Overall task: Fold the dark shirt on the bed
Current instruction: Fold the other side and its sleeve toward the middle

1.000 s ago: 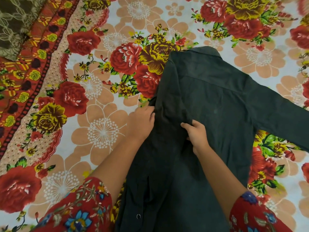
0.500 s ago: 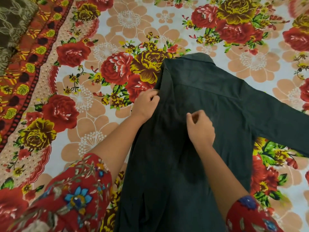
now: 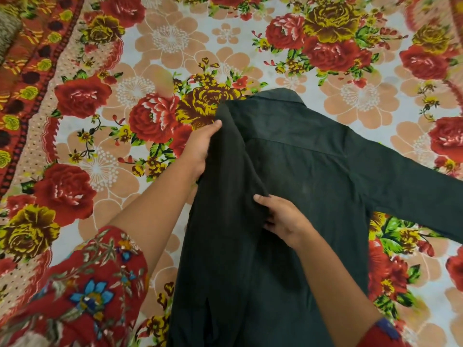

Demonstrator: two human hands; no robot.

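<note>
While the left hand [image 3: 198,151] grips the dark shirt [image 3: 315,186], the right hand [image 3: 285,219] pinches its fold.

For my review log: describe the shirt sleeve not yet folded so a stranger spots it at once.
On the red-rose floral bedsheet lies a dark, collared fabric shirt. Its sleeve stretches toward the picture's right edge; the opposite side is folded inward, held by the left hand and right hand.
</note>
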